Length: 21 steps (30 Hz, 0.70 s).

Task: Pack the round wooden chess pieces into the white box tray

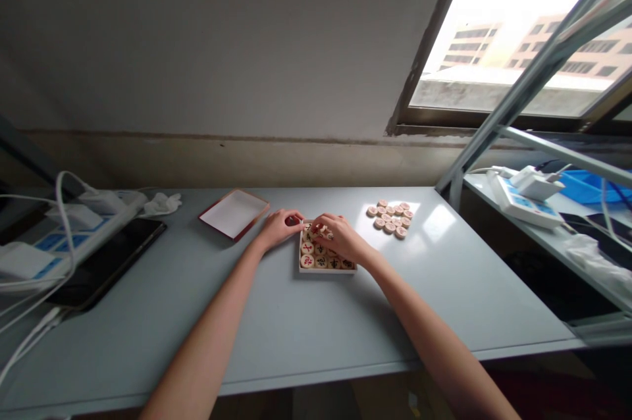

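Observation:
A shallow white box (328,271) lies on the grey table, holding rows of round wooden pieces (307,261) marked with red and black characters. At the box's back left corner is my left hand (282,229), its thumb and fingers apart and the fingertips close to the rim. My right hand (340,236) reaches over the box from the right, fingers bent down onto the pieces; what its fingertips hold, if anything, is hidden. More round pieces (390,227) lie in a loose group on the table to the right. An open box lid (234,213) rests at the left.
On the table's left are a power strip (54,242) with plugs and cables, a dark phone or tablet (111,262) and a crumpled tissue (162,204). Metal posts (457,176) and a shelf with another power strip (526,199) stand at the right.

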Tool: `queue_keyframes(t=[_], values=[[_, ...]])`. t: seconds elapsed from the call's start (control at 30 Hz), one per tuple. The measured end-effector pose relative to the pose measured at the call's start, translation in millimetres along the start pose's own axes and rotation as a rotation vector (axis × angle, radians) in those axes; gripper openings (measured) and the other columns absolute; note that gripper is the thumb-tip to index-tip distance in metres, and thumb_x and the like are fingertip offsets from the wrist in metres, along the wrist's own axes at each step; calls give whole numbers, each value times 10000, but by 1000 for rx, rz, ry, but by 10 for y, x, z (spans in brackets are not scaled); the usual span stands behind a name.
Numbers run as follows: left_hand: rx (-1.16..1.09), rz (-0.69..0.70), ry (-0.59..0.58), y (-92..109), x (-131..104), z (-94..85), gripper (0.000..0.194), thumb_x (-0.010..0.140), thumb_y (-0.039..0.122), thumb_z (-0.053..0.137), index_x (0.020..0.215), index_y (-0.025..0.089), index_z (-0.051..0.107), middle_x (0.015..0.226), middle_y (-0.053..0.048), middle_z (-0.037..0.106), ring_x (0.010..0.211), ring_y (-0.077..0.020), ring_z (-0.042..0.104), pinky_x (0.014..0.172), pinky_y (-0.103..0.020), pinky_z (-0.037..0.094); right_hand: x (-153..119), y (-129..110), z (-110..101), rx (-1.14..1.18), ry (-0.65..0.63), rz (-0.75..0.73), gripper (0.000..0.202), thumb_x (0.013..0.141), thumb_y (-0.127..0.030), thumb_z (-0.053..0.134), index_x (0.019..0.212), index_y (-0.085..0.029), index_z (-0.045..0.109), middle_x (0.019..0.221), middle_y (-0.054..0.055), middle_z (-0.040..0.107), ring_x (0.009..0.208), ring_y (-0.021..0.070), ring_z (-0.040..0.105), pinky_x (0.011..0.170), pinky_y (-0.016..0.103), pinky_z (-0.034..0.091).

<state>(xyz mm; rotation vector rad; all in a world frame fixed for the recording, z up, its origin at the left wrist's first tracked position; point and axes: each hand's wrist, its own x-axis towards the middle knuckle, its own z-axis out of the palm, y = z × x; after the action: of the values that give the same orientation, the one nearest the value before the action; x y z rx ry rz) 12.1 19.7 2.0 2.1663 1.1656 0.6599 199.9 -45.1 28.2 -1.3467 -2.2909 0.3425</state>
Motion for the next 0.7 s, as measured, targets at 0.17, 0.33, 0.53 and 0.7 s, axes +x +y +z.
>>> queue_keyframes(t=[0.17,0.33,0.53,0.7], values=[[24,-12,11,-22,-2,10,277,717,412,553,851,194,658,834,-33,652,816,-185,562,772,-277,428,-12,218,-152,-59,205,109,247,810,-253,530,1053,-212,557,972,49,612,908,185,553,805,331,355],[12,-29,22,-7,-10,12,272,707,402,558,851,196,660,843,-34,651,825,-187,559,779,-282,423,-161,605,-330,-151,129,213,173,819,-238,474,904,-196,619,928,64,605,838,188,548,744,318,378],[-14,-45,16,23,-18,2,272,698,401,561,839,191,659,812,-33,657,800,-186,575,750,-270,427,-291,727,-496,-413,76,270,148,723,-146,494,774,-201,622,1022,90,538,968,266,460,800,412,347],[9,-30,15,16,-16,1,260,704,393,558,824,185,656,837,-34,658,828,-190,567,762,-273,419,-144,281,-416,-9,-60,-28,161,768,-211,514,911,-214,590,1025,63,530,988,206,469,848,349,385]])
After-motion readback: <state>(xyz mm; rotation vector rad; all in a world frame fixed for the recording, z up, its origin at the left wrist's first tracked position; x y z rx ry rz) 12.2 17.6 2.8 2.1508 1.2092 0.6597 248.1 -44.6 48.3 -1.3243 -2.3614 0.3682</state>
